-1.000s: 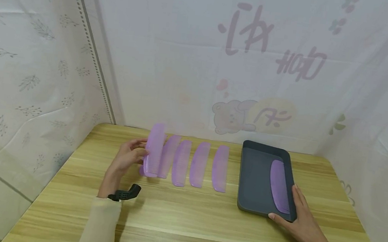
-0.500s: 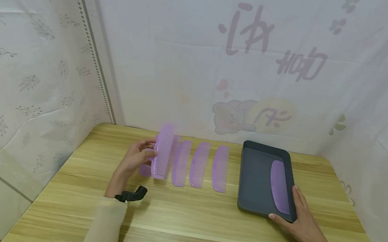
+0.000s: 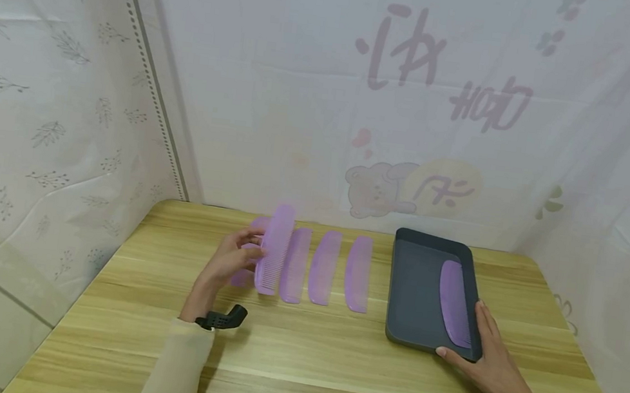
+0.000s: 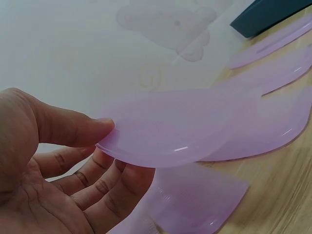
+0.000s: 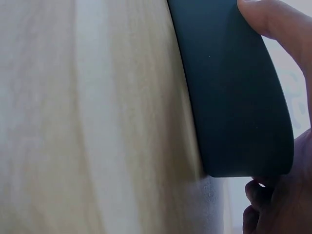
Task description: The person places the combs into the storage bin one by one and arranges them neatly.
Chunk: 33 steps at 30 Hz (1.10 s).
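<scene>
Pale cloth, hung as a backdrop point(image 3: 280, 89), is printed with muted purple lettering, a bear and, toward the sides, grey sprigs and green petals. Before it is set a light, wood-grained bench point(image 3: 301, 370), streaked lengthwise. Black curved devices point(image 3: 224, 318) are worn at both wrists, and a cream sleeve point(image 3: 176, 365) is worn on the left arm.

A translucent purple, curved plastic comb point(image 3: 275, 250) is held raised above the bench by the left hand point(image 3: 229, 259); its spine is pinched in that grip, thumb against fingers. Three similar purple combs point(image 3: 324, 267) are seen lying in a row to its right, the nearest partly covered by it. More purple pieces are glimpsed behind the left hand, but their number cannot be told.

At the right, a shallow, dark grey rectangular tray point(image 3: 414, 298) is rested on the bench, its near right corner gripped by the right hand point(image 3: 496, 366), thumb and fingers spread around it. Along its right wall another purple comb point(image 3: 454, 303) is laid.
</scene>
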Each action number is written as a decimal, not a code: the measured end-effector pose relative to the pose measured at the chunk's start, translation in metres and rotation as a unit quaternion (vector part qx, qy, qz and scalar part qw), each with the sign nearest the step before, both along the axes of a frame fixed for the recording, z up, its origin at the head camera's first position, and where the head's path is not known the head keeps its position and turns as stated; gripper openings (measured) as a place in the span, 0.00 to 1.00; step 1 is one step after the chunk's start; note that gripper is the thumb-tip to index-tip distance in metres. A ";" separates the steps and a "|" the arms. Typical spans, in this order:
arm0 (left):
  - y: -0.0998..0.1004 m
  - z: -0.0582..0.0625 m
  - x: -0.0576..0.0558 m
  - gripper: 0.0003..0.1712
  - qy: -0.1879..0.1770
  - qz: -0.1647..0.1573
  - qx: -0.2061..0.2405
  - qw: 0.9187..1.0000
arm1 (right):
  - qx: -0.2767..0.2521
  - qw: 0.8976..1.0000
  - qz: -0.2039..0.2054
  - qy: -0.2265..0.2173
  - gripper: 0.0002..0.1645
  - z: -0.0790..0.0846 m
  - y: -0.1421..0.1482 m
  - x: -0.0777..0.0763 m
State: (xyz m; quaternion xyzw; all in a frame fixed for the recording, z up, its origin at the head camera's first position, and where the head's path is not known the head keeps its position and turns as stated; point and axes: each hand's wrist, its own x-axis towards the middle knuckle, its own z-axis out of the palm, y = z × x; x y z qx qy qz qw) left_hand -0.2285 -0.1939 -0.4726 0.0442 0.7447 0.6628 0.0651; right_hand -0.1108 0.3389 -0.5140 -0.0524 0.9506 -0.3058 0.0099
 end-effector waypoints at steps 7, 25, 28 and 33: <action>0.010 0.000 0.000 0.30 -0.003 -0.010 -0.009 1.000 | 0.000 1.000 -0.002 0.003 0.75 0.000 0.001 -0.002; 0.046 -0.001 0.000 0.31 -0.002 -0.047 -0.008 0.999 | -0.015 1.000 0.004 0.007 0.76 -0.001 0.004 -0.003; 0.052 -0.001 0.001 0.31 -0.006 -0.048 -0.017 0.999 | -0.012 1.000 0.004 0.007 0.76 -0.001 0.004 -0.004; 0.064 0.000 0.001 0.32 -0.010 -0.060 -0.014 0.998 | -0.011 1.000 0.006 0.007 0.75 -0.001 0.004 -0.004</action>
